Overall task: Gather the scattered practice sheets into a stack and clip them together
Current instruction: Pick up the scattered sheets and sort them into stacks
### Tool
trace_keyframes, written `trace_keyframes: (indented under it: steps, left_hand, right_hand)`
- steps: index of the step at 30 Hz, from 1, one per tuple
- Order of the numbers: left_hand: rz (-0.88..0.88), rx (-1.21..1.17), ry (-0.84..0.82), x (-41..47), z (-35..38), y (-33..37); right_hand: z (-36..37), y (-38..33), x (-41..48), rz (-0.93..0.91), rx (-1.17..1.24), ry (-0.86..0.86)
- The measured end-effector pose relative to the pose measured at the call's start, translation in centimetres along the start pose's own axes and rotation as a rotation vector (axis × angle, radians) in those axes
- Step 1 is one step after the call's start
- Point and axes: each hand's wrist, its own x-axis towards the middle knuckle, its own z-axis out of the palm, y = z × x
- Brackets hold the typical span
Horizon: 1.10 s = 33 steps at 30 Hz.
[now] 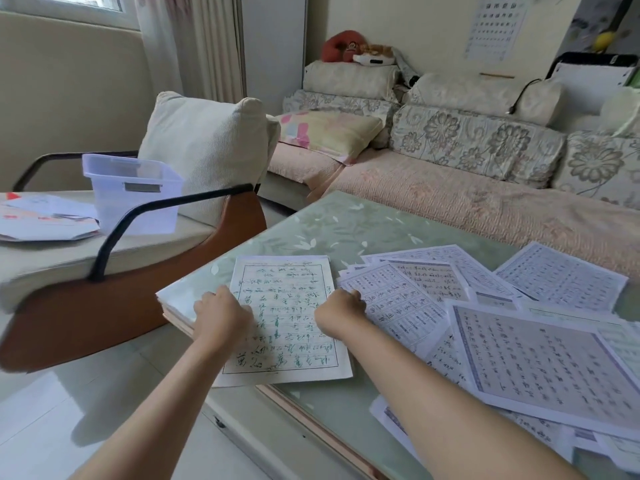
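Observation:
A small stack of practice sheets (291, 306) with green handwriting lies near the table's left corner. My left hand (221, 315) holds its left edge, fingers curled onto the paper. My right hand (341, 308) holds its right edge with the fingers curled under and hidden. Several printed practice sheets (540, 362) lie scattered and overlapping across the right half of the table, some hanging over the near edge. No clip is in view.
The table (325, 226) has a green leaf-patterned glass top. An armchair (131, 271) at the left carries a clear plastic bin (135, 192) and loose papers (45, 220). A sofa (450, 181) runs behind the table.

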Motion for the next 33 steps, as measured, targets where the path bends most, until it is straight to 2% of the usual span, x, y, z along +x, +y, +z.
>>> trace_keyframes:
  steps: [5, 8, 11, 16, 23, 27, 30, 33]
  left_hand:
    - [0.048, -0.007, 0.009, -1.3, -0.8, 1.5]
    - [0.216, -0.047, 0.077, -3.3, -0.5, 4.4]
    - [0.412, -0.155, 0.048, -6.1, 0.8, 9.2]
    - [0.730, -0.188, -0.196, -11.1, 5.7, 17.5]
    - [0.969, 0.172, -0.632, -16.7, 12.5, 22.6]
    - [1.126, 0.282, -0.541, -18.2, 14.5, 22.7]
    - [1.209, 0.253, -0.382, -18.3, 14.7, 22.9]
    - [1.416, 0.221, -0.215, -18.5, 14.7, 23.1]
  right_hand:
    - [-2.6, 3.1, -0.8, -0.106, 0.226, -0.017]
    - [-5.8, 6.9, -2.0, -0.189, 0.313, -0.026]
    - [-8.9, 12.0, -3.1, -0.203, 0.289, 0.022]
    - [-12.7, 21.7, -5.5, -0.131, 0.115, 0.000]
    - [-14.8, 32.2, -8.2, -0.013, -0.266, -0.089]
    - [-14.4, 35.5, -8.3, -0.023, -0.308, -0.072]
    - [-14.0, 36.2, -8.1, -0.109, -0.378, 0.047]
    - [-14.2, 36.4, -8.3, -0.216, -0.410, 0.164]
